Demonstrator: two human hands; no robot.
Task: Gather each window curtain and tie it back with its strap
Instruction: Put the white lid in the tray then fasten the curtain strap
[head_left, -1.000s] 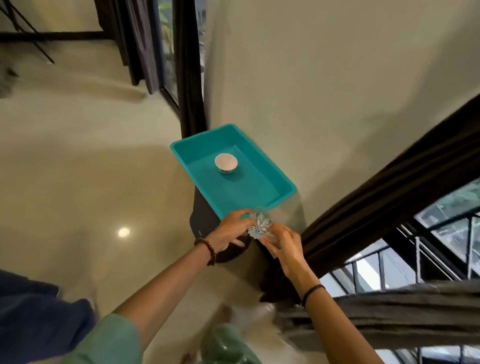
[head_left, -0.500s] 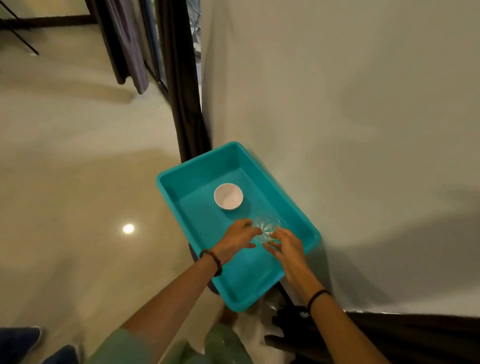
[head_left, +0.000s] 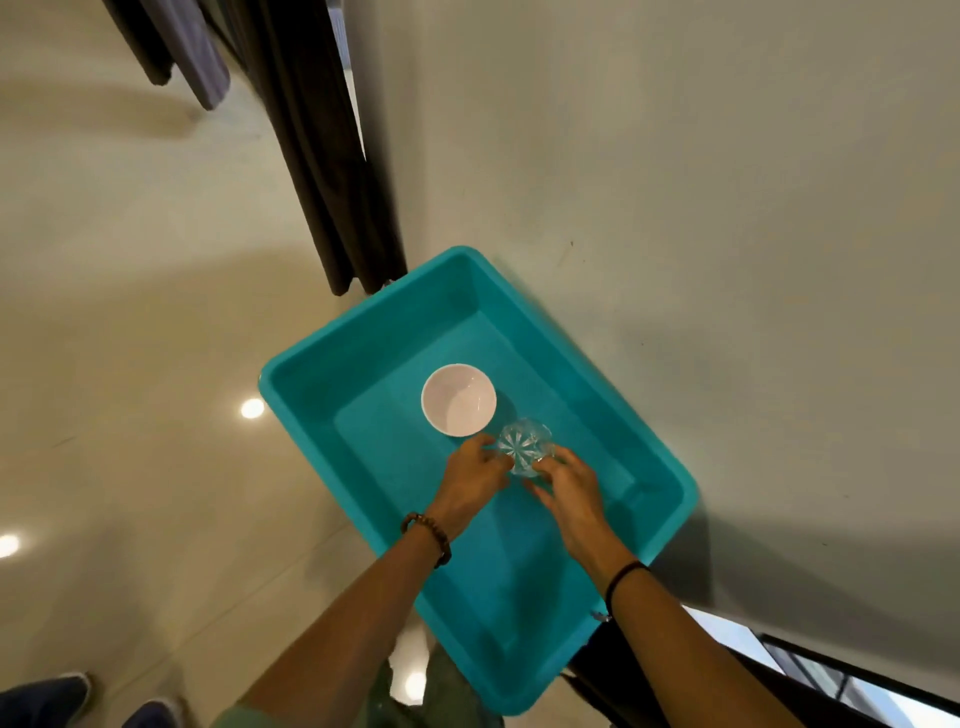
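Note:
A small cut-glass bowl (head_left: 523, 448) sits low inside the teal plastic tub (head_left: 363, 338), just right of a white bowl (head_left: 458, 399). My left hand (head_left: 470, 480) pinches its left side and my right hand (head_left: 569, 486) holds its right side with curled fingers. A dark brown curtain (head_left: 332, 171) hangs gathered beside the wall behind the tub. Another dark curtain (head_left: 602, 680) shows at the bottom right, beneath my right forearm. No strap is visible.
The pale wall (head_left: 675, 208) fills the right half. A glossy beige floor (head_left: 130, 364) lies to the left. A window frame (head_left: 841, 680) shows at the bottom right. Another person's dark shoes (head_left: 67, 699) stand at the bottom left. Grey cloth (head_left: 200, 52) hangs at the top left.
Both hands carried the glass bowl from the tub's near edge forward and down into the tub beside the white bowl. The view swung away from the right-hand curtain and window.

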